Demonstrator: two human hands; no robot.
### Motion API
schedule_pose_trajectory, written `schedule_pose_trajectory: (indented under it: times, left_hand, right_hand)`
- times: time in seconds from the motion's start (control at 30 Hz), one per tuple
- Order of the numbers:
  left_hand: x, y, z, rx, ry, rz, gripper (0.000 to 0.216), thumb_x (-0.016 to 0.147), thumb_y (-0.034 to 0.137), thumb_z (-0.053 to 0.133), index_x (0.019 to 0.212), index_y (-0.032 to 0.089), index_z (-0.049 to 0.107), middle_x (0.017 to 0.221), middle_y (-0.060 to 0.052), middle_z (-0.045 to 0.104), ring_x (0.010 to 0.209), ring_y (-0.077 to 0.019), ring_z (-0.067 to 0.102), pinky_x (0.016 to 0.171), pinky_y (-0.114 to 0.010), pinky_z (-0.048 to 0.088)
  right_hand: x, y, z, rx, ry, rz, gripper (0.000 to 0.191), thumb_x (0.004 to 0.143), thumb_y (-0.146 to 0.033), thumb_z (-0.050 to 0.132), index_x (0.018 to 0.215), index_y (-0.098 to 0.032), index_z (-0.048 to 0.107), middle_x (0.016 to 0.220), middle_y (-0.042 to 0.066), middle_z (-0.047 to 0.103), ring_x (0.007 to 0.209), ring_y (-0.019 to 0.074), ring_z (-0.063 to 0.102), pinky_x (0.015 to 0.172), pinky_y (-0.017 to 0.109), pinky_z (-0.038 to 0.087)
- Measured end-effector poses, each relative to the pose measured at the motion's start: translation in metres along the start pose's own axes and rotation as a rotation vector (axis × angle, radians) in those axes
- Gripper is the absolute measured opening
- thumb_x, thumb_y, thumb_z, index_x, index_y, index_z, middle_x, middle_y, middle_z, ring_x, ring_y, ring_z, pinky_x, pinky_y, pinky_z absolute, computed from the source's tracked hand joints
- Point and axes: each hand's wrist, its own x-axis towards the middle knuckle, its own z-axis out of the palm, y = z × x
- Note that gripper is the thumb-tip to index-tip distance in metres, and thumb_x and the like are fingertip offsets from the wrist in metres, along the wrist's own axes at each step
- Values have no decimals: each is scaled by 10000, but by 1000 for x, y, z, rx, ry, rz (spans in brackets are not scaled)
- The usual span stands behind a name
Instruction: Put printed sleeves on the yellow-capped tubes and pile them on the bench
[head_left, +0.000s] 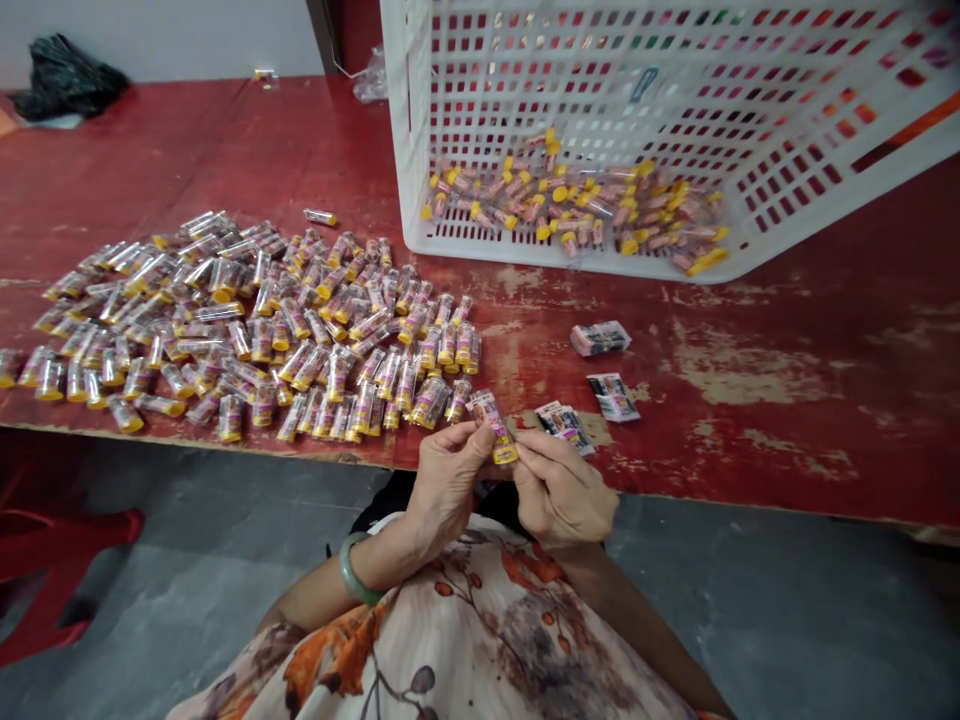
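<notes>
Between both hands, at the table's front edge, is a small clear plastic tube (pixel 489 412) with a pink printed label and a yellow end facing me. My left hand (pixel 448 478) pinches it between thumb and fingers on the left side. The fingertips of my right hand (pixel 564 490) are closed at its lower right edge, near the yellow end. Just beyond my right hand lie printed labels (pixel 564 425), partly covered by the fingers. Left of my hands spreads a big pile of similar yellow-capped tubes (pixel 262 330).
A white slatted plastic basket (pixel 409 190) lies on its side at the back, holding many yellow-capped tubes (pixel 585 200). Two more label stacks (pixel 613 397) sit on the worn red table (pixel 787 370). A black plastic bag (pixel 67 78) is back left; a red stool (pixel 60 545) stands below.
</notes>
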Motion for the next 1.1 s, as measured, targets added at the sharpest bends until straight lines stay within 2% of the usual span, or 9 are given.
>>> schedule_pose_trajectory:
  times: [0.2, 0.3, 0.47, 0.6, 0.7, 0.87, 1.1]
  left_hand:
    - [4, 2, -5, 14, 0, -22, 352, 532, 427, 850, 635, 134, 684, 564, 22, 574, 488, -78, 510, 575, -242, 506]
    - [3, 2, -5, 9, -9, -15, 350, 542, 421, 848, 660, 130, 694, 586, 14, 591, 510, -80, 519, 555, -224, 496]
    - [-3, 4, -5, -11, -22, -9, 332, 549, 388, 850, 568, 128, 645, 519, 50, 497, 475, -51, 438, 525, -198, 475]
    - [-5, 7, -7, -25, -35, -1, 345, 552, 378, 851, 531, 125, 617, 499, 57, 461, 459, -43, 402, 508, -192, 470]
    - [-5, 7, -10, -27, -65, 7, 330, 580, 368, 840, 538, 122, 624, 519, 42, 506, 476, -50, 437, 515, -194, 481]
    - [-4, 9, -19, 21, -129, -11, 292, 656, 393, 794, 725, 120, 719, 654, -24, 647, 577, -105, 572, 556, -219, 503]
    - [-5, 13, -22, 75, -223, 13, 272, 756, 405, 712, 779, 135, 731, 693, -29, 672, 598, -107, 581, 608, -231, 495]
  right_hand:
    - [-2, -3, 3, 48, -8, 80, 275, 770, -18, 615, 958, -214, 660, 890, 51, 705, 780, 174, 688, 671, 302, 586]
    - [-1, -5, 3, 16, -7, 39, 265, 769, -13, 609, 942, -209, 657, 873, 48, 706, 761, 171, 690, 657, 291, 579]
    - [3, -10, 3, -60, 33, -91, 237, 748, -4, 620, 894, -190, 646, 798, 40, 703, 690, 162, 687, 629, 265, 570]
    - [4, -12, 4, -65, 42, -123, 236, 740, 6, 622, 874, -188, 633, 785, 39, 692, 681, 157, 680, 627, 257, 565]
    - [1, -13, 4, -48, -5, -81, 237, 738, 4, 633, 881, -185, 623, 819, 52, 689, 719, 161, 680, 640, 264, 561]
    - [1, -15, 2, 47, -30, 46, 286, 746, -47, 642, 990, -195, 619, 894, 65, 678, 778, 178, 665, 638, 304, 563]
    - [7, -13, -5, 179, -109, 142, 442, 736, -102, 650, 1167, -187, 606, 1079, 110, 649, 983, 268, 632, 849, 450, 540]
